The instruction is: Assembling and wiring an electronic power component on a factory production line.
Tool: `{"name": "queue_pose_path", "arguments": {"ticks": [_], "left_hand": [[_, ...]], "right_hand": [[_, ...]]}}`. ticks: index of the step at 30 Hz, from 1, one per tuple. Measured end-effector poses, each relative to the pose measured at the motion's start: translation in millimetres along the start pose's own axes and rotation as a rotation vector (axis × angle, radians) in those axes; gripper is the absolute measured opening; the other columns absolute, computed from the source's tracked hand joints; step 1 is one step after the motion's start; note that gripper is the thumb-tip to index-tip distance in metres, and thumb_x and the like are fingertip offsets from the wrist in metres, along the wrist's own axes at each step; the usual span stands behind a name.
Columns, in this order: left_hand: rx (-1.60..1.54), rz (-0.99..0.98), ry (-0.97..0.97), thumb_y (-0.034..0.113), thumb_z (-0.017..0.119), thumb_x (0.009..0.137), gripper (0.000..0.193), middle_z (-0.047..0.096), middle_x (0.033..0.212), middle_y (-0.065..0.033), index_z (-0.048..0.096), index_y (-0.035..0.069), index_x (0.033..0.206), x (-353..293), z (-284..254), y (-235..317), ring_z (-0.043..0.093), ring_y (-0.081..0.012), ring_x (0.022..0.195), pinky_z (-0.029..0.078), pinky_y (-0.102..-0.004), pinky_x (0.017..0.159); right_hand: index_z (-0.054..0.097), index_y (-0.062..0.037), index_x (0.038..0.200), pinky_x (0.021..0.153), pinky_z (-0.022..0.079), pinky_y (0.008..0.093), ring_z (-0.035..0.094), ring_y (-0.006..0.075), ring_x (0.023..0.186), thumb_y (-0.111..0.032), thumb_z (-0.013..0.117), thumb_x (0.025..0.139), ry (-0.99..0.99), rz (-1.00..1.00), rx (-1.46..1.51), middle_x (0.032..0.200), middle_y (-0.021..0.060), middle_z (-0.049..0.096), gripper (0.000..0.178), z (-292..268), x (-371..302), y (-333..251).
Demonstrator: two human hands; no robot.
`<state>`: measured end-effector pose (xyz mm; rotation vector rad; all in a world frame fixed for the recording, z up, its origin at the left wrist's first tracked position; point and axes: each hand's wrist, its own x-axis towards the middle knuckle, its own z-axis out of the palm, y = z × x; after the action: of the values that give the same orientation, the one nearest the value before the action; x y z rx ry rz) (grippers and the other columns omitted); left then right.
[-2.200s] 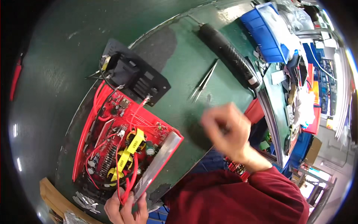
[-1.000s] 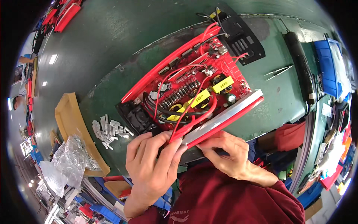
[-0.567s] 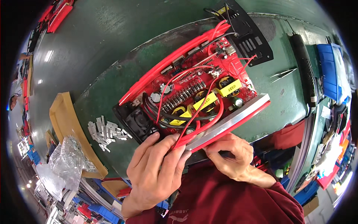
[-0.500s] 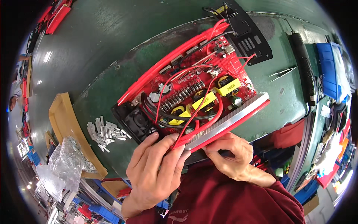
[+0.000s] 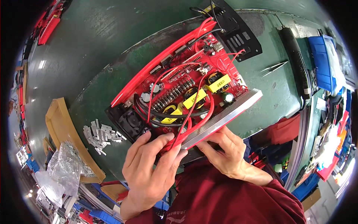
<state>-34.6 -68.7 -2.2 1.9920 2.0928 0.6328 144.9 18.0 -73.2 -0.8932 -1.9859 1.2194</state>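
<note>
An opened power inverter (image 5: 223,71) lies tilted across the bench, its red circuit board facing up with yellow-wrapped transformers (image 5: 194,99) on it. My left hand (image 5: 151,168) is at its near left corner, fingers closed around thick red wires (image 5: 178,140) beside the case edge. Under the ribbed silver side wall (image 5: 223,120), my right hand (image 5: 228,155) grips the near edge; its fingertips are partly hidden beneath the case. A black fan (image 5: 131,120) sits at the left end. The black slotted end plate (image 5: 238,40) hangs loose by wires at the far right.
Small metal strips (image 5: 100,135) lie heaped left of the inverter, near a tan tray (image 5: 71,130) with clear plastic bags (image 5: 65,160). Tweezers (image 5: 275,68), a black cylindrical tool (image 5: 295,59) and a blue bin (image 5: 321,63) are to the right.
The inverter appears shifted slightly left in the view, along with the bench items around it. My right hand has slid further under the near edge, while my left hand stays at the wires.
</note>
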Motion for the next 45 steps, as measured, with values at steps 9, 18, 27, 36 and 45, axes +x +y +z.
{"name": "queue_pose_path", "arguments": {"ticks": [9, 18, 27, 36, 45], "left_hand": [[-0.032, -0.015, 0.020, 0.017, 0.080, 0.088, 0.022, 0.071, 0.112, -0.0096, 0.073, 0.006, 0.105, -8, 4, -4, 0.072, -0.0217, 0.094, 0.054, -0.0404, 0.095], [-0.068, 0.025, -0.037, 0.029, 0.083, 0.084, 0.027, 0.061, 0.122, -0.0055, 0.079, 0.011, 0.104, -27, 2, -13, 0.064, -0.0270, 0.107, 0.047, -0.0453, 0.098], [-0.080, -0.013, -0.109, 0.033, 0.086, 0.081, 0.029, 0.057, 0.125, -0.0025, 0.079, 0.018, 0.105, -30, -2, -12, 0.064, -0.0246, 0.106, 0.043, -0.0447, 0.103], [-0.198, -0.088, -0.199, 0.041, 0.089, 0.077, 0.045, 0.055, 0.123, 0.0010, 0.070, 0.035, 0.119, -28, -6, -20, 0.060, -0.0256, 0.109, 0.041, -0.0521, 0.105], [-0.052, -0.323, 0.002, 0.029, 0.091, 0.072, 0.027, 0.069, 0.112, 0.0090, 0.070, 0.030, 0.089, -20, 1, 2, 0.062, -0.0151, 0.100, 0.030, -0.0510, 0.117]], "right_hand": [[0.071, -0.0008, 0.091, 0.059, 0.053, 0.0318, 0.070, 0.0251, 0.071, 0.003, 0.086, 0.066, -0.077, -0.101, -0.093, 0.087, 0.0108, 0.072, 0.030, -4, 1, 4], [0.076, -0.0058, 0.093, 0.073, 0.056, 0.0303, 0.073, 0.0214, 0.077, -0.007, 0.090, 0.061, -0.010, -0.143, -0.187, 0.094, 0.0088, 0.075, 0.035, 2, -8, 11], [0.078, -0.0081, 0.095, 0.082, 0.056, 0.0331, 0.073, 0.0230, 0.085, -0.011, 0.093, 0.060, -0.048, -0.093, -0.210, 0.096, 0.0084, 0.075, 0.038, -5, -19, 13], [0.078, -0.0075, 0.095, 0.080, 0.056, 0.0344, 0.073, 0.0219, 0.083, -0.013, 0.092, 0.063, -0.087, -0.089, -0.220, 0.094, 0.0066, 0.075, 0.036, -6, -15, 12], [0.075, -0.0075, 0.109, 0.078, 0.058, 0.0382, 0.071, 0.0238, 0.086, -0.019, 0.090, 0.067, -0.275, -0.032, -0.132, 0.103, 0.0077, 0.073, 0.045, -20, -2, 12]]}}
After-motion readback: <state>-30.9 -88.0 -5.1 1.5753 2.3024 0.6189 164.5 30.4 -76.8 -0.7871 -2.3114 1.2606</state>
